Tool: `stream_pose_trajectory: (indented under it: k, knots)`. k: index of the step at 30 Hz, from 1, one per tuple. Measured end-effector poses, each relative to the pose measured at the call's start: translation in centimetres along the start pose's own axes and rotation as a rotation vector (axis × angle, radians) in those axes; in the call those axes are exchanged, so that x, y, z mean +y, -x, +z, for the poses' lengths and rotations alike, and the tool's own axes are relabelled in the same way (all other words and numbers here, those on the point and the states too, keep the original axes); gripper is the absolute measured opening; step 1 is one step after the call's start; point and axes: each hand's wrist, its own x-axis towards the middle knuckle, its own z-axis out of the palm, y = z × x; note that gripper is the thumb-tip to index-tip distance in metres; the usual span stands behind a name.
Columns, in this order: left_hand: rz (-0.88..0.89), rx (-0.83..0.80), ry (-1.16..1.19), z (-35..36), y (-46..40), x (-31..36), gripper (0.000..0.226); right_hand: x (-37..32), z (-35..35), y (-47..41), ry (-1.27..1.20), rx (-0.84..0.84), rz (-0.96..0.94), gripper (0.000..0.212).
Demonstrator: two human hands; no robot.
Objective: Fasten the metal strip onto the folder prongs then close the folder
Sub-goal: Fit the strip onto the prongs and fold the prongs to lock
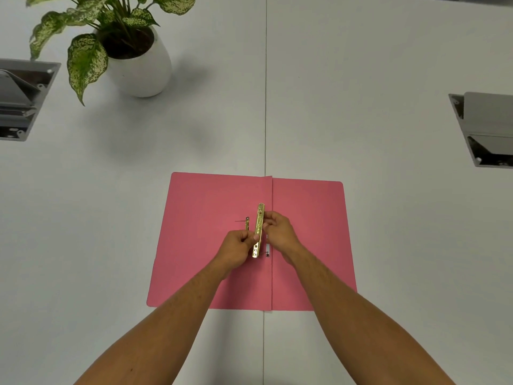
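Observation:
A pink folder (200, 245) lies open and flat on the white table, its spine fold running down the middle. A gold metal strip (258, 226) is held upright on its edge just left of the fold. My right hand (279, 232) pinches the strip from the right at mid-length. My left hand (236, 248) touches the strip's left side near its lower end with closed fingers. A thin gold prong (246, 224) sticks out of the left flap beside my left hand. A small punched hole (267, 255) shows below the strip.
A potted plant in a white pot (141, 68) stands at the back left. Two open cable boxes are set into the table, one at the left edge (19, 101) and one at the right edge (485, 129). A table seam (265, 93) runs down the middle.

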Motion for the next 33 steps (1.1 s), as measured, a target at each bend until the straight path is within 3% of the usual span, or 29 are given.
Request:
stream_pose_trajectory:
  k: [7,13,23,29,33]
  knots:
    - [-0.005,0.001,0.01,0.2,-0.1,0.4,0.026,0.0,0.3,-0.1,-0.059,0.029,0.001,0.03]
    - [-0.005,0.011,0.003,0.2,0.1,0.3,0.026,0.2,0.3,-0.3,-0.084,0.005,0.018,0.046]
    - [-0.035,0.013,0.043,0.6,-0.3,0.3,0.02,0.7,0.1,-0.4,-0.162,0.011,0.026,0.053]
    - [-0.04,-0.009,0.092,0.7,-0.3,0.6,0.025,1.6,0.3,0.9,-0.25,0.126,0.091,0.016]
    - [-0.036,-0.026,0.111,0.6,-0.1,0.5,0.025,2.9,0.5,2.2,-0.231,0.143,0.106,0.005]
